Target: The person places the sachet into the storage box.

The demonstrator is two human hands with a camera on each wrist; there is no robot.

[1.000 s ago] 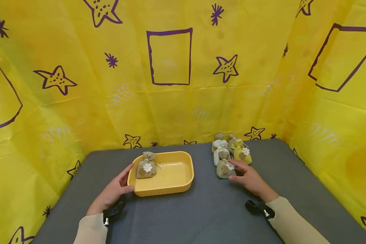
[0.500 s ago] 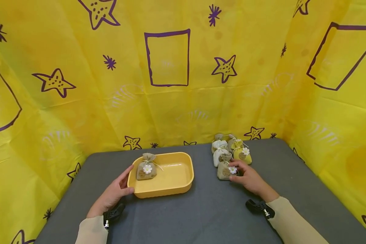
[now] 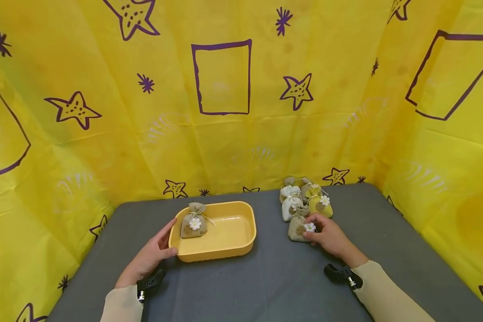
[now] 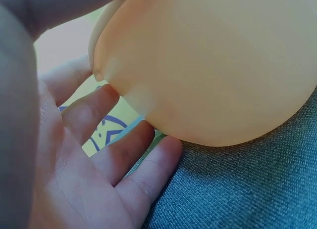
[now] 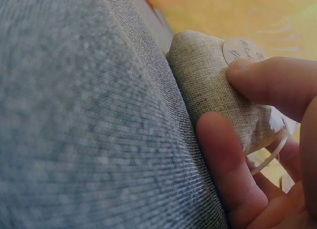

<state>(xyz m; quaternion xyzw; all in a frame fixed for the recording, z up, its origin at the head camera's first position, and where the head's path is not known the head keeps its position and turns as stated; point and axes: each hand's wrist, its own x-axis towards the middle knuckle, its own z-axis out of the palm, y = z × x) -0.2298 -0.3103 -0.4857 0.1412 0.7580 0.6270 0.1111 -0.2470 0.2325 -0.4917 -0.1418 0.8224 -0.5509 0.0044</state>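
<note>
Left hand (image 3: pixel 148 257) grasping the left end of the yellow tray (image 3: pixel 229 235), which contains a beige sachet (image 3: pixel 189 230); right hand (image 3: pixel 331 238) pinching a second beige sachet (image 3: pixel 295 230) on the tabletop (image 3: pixel 241 290), near the clustered sachets (image 3: pixel 291 210).

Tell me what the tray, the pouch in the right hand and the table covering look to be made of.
Tray: probably plastic, smooth and slightly glossy, judging by highlights on its floor.
Pouch: matt woven cloth, perhaps linen or burlap; crossing threads show in the right wrist view.
Table covering: matt grey fabric, its weave visible up close; the fibre is unclear.
</note>
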